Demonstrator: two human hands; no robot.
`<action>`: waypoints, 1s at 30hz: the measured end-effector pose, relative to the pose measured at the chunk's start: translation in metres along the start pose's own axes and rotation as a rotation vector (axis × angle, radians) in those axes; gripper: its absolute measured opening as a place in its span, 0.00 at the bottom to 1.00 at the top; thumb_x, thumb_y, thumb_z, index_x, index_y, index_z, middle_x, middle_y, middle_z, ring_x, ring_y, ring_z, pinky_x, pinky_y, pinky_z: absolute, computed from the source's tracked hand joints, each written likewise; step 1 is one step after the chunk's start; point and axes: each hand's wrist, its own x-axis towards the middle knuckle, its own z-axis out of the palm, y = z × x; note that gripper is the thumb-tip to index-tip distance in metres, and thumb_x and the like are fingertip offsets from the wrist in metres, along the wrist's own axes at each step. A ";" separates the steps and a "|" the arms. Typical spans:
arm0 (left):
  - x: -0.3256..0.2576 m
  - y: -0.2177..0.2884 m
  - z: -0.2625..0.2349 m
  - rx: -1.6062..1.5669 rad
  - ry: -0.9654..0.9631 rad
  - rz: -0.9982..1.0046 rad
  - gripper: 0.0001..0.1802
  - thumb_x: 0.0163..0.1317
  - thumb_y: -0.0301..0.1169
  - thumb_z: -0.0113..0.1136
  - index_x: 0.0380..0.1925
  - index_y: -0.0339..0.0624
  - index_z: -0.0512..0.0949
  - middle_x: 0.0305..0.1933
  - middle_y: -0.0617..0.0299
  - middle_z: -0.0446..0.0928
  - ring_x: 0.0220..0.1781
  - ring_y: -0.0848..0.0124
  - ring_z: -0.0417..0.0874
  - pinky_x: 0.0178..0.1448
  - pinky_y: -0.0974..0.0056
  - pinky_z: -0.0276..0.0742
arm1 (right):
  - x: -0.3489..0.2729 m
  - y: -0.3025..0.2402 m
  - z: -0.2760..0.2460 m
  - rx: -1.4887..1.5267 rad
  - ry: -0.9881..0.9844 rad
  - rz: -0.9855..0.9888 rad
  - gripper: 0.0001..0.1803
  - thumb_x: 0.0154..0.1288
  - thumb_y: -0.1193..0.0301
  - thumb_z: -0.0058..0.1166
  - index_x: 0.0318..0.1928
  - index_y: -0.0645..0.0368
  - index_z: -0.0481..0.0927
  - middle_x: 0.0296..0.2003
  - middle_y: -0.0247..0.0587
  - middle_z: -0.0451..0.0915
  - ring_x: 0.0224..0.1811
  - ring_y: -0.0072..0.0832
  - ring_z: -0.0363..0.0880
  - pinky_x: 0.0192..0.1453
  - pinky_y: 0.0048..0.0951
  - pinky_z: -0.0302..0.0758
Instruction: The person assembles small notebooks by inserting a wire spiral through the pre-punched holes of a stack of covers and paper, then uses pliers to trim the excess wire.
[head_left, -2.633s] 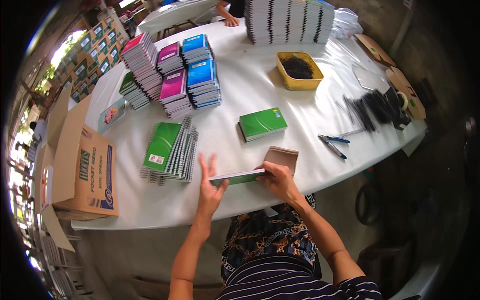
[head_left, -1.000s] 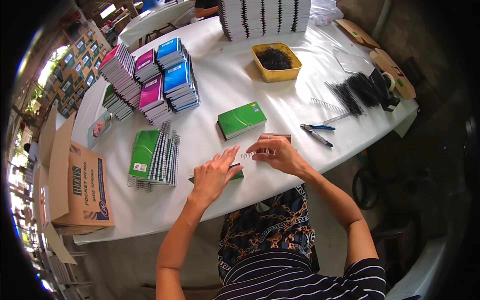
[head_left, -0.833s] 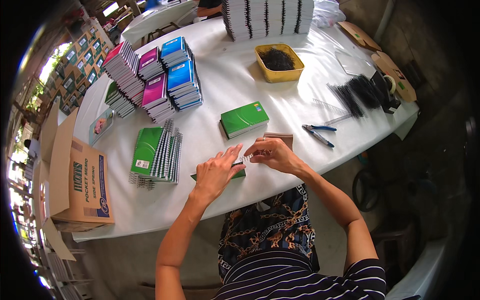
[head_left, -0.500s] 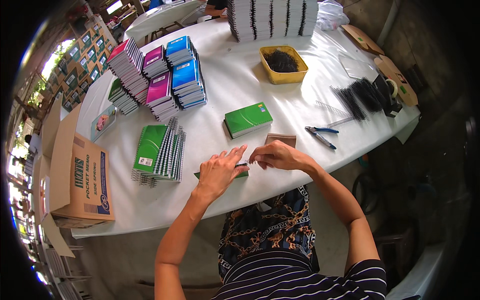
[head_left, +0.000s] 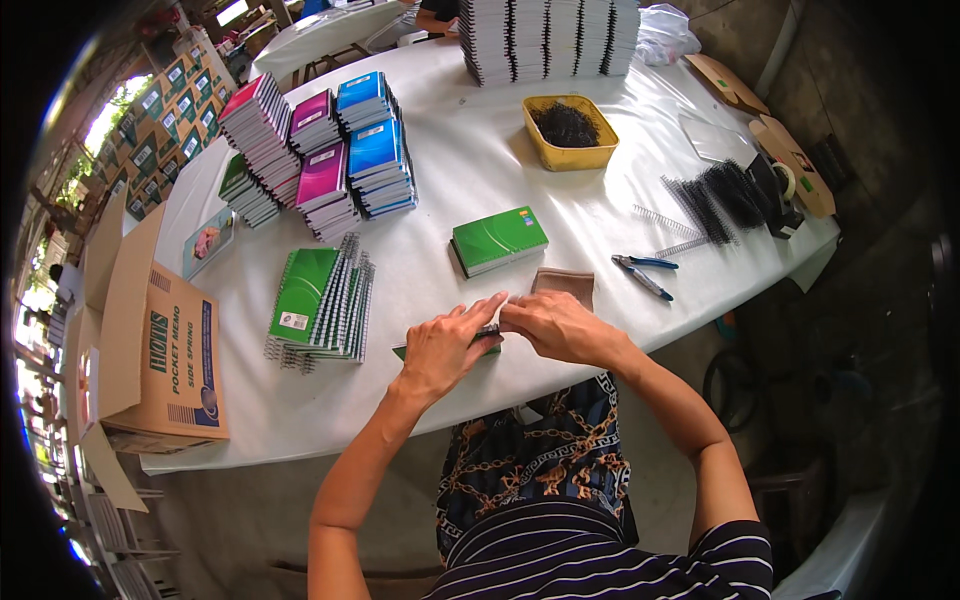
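Near the table's front edge, my left hand (head_left: 440, 346) lies over a small green notebook (head_left: 495, 350) and grips it, hiding most of its cover. A bit of dark spiral binding shows at the notebook's upper edge. My right hand (head_left: 556, 326) is closed in a pinch at the right end of that binding, close to the left fingertips; whatever its fingers hold is hidden. Just beyond the right hand lies a brown folded piece (head_left: 566, 285). Farther off sits a stack of green notebooks (head_left: 500, 240). To the right, blue-handled pliers (head_left: 645, 272) rest on the table.
Green spiral notebooks (head_left: 305, 290) are piled at left, beside an open carton (head_left: 180, 350). Behind them rise stacks of pink notebooks (head_left: 321, 178) and blue notebooks (head_left: 374, 150). A yellow tub (head_left: 575, 157) holds black bits. Loose black coils (head_left: 725, 195) lie right; tall notebook stacks (head_left: 550, 40) stand behind.
My right hand has moved in toward the left fingertips and turned more knuckles-up over the binding's end. The left hand stays on the notebook. The whole view has shifted slightly.
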 end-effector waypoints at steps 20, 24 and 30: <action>-0.012 0.007 -0.008 0.064 -0.238 0.161 0.35 0.63 0.57 0.52 0.70 0.72 0.59 0.56 0.65 0.80 0.36 0.62 0.87 0.35 0.55 0.84 | -0.027 0.053 0.028 -0.238 -0.038 0.304 0.37 0.59 0.52 0.64 0.62 0.55 0.64 0.68 0.63 0.52 0.69 0.58 0.57 0.66 0.68 0.57; -0.012 0.001 -0.004 0.081 -0.030 0.136 0.38 0.60 0.57 0.56 0.70 0.66 0.61 0.46 0.59 0.82 0.38 0.59 0.86 0.34 0.55 0.82 | -0.024 0.054 0.012 -0.135 0.010 0.174 0.30 0.60 0.55 0.64 0.57 0.57 0.72 0.64 0.60 0.63 0.64 0.54 0.66 0.64 0.53 0.65; -0.018 -0.017 -0.009 0.178 -0.039 0.007 0.41 0.56 0.56 0.60 0.69 0.58 0.63 0.38 0.55 0.80 0.34 0.55 0.85 0.33 0.55 0.81 | -0.007 0.043 -0.041 0.616 -0.349 0.085 0.33 0.66 0.47 0.54 0.59 0.63 0.78 0.53 0.44 0.81 0.53 0.27 0.76 0.61 0.30 0.70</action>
